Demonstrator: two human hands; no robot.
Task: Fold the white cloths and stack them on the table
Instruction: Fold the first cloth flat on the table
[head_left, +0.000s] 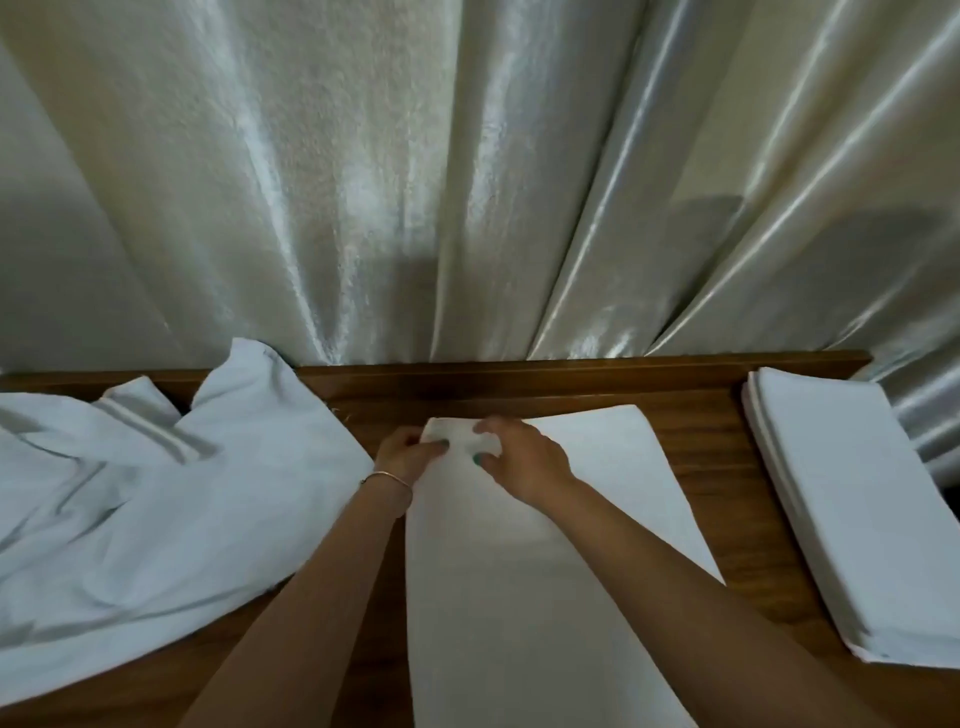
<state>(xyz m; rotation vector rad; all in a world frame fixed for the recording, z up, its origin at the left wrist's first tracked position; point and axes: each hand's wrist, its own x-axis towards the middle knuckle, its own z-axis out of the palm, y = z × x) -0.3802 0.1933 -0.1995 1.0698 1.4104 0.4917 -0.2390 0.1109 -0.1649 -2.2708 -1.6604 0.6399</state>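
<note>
On the wooden surface (701, 415), my fingers (485, 427) pinch the cloth's (519, 597) far corner; uneven pulling could skew the fold.

- The long white folded cloth (545, 571) runs off the bottom edge, so its near end is out of sight.
- The crumpled heap of white cloths (130, 519) is cut by the left edge; how far it spreads cannot be told.
- The brown wooden bench (701, 441) lies mostly under cloth, its front edge cut off below.
- The left hand (402, 457) has its fingertips tucked under the cloth's rolled far corner, hidden.
- Both forearms leave the frame at the bottom.
- The stack of flat white folded cloths (857, 519) is clipped at the right edge; its layer count is unclear.
- The pale satin curtain (415, 182) hides whatever stands behind it.
</note>
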